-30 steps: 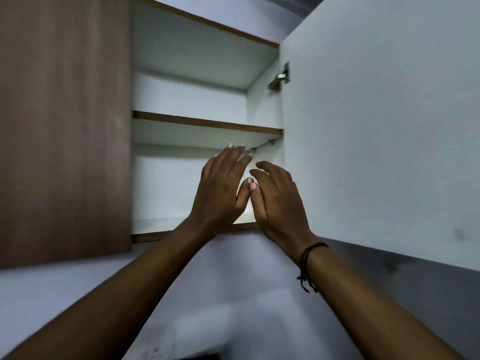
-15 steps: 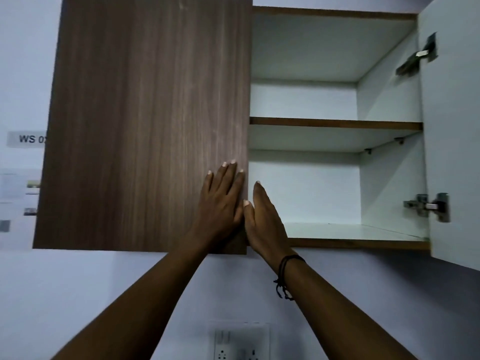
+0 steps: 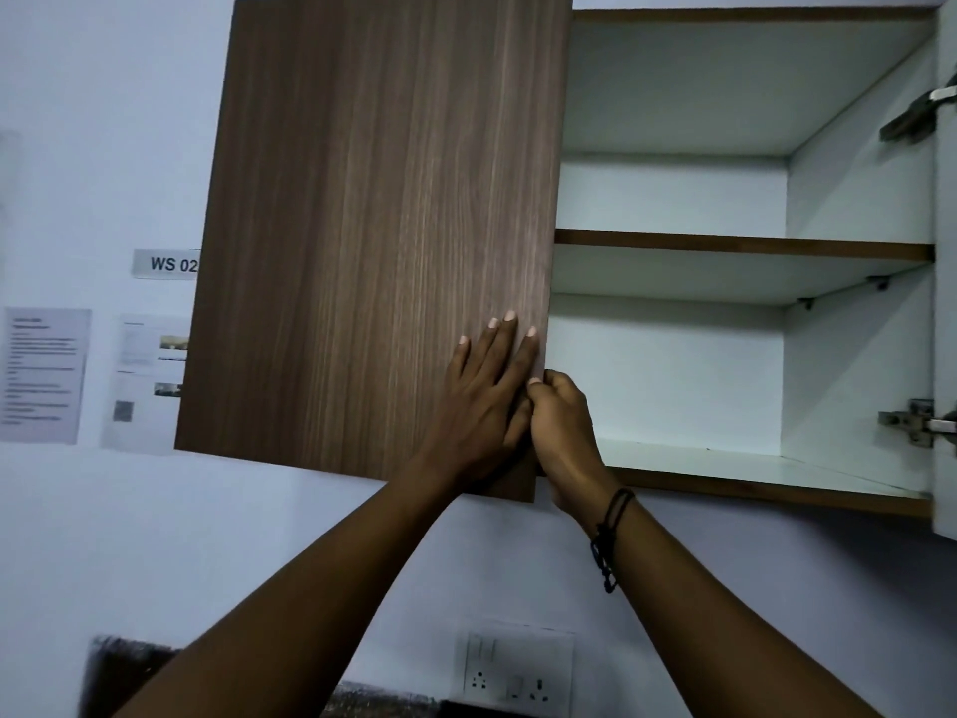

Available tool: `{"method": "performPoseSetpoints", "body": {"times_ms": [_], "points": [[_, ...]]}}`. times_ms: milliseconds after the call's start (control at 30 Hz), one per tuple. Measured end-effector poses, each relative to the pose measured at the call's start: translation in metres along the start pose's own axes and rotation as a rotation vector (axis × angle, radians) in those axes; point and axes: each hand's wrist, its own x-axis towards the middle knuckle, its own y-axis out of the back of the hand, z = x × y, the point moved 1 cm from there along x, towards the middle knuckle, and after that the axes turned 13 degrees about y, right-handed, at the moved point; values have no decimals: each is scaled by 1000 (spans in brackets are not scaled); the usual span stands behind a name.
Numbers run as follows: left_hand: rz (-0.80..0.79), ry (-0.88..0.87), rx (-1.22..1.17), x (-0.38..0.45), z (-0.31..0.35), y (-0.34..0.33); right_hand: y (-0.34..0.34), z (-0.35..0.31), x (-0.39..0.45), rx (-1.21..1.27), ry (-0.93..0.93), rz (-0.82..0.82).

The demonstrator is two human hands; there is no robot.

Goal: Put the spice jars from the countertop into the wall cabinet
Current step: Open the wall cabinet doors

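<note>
Gripping the free right edge of the left door (image 3: pixel 373 225), our right hand (image 3: pixel 562 432) curls clenched around it; our left hand (image 3: pixel 481 401) lies flat, released, beside it, the wall cabinet (image 3: pixel 745 246) open rightward; spice jars out of view

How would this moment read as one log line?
left hand flat on left door | right hand gripping door edge | shelves bare

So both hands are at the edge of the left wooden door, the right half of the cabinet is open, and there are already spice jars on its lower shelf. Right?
Not quite. The head view shows the left hand flat on the left wooden door and the right hand curled at its edge, with the right half of the cabinet open, but the lower shelf holds no jars; the upper shelf shows none either.
</note>
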Motion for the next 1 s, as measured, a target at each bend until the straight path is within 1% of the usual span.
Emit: {"method": "performPoseSetpoints", "body": {"times_ms": [100, 267, 400, 533, 667, 733, 867, 1000], "points": [[25, 12, -82, -8, 7, 25, 1, -20, -23, -25, 76, 14], [117, -8, -164, -28, 13, 72, -4, -66, -74, -32, 240, -28], [139, -3, -269, -42, 14, 126, -10, -106, -110, -53, 388, -101], [182, 11, -396, -62, 11, 186, -23, -144, -140, -99, 588, -107], [243, 105, -510, -82, -6, 251, -59, -174, -160, -65, 825, -84], [273, 150, -572, -91, -13, 280, -81, -183, -166, -29, 899, -78], [326, 191, -563, -104, -29, 329, -134, -192, -177, 108, 950, -131], [363, 294, -562, -118, -58, 374, -189, -207, -193, 186, 954, -148]]}}
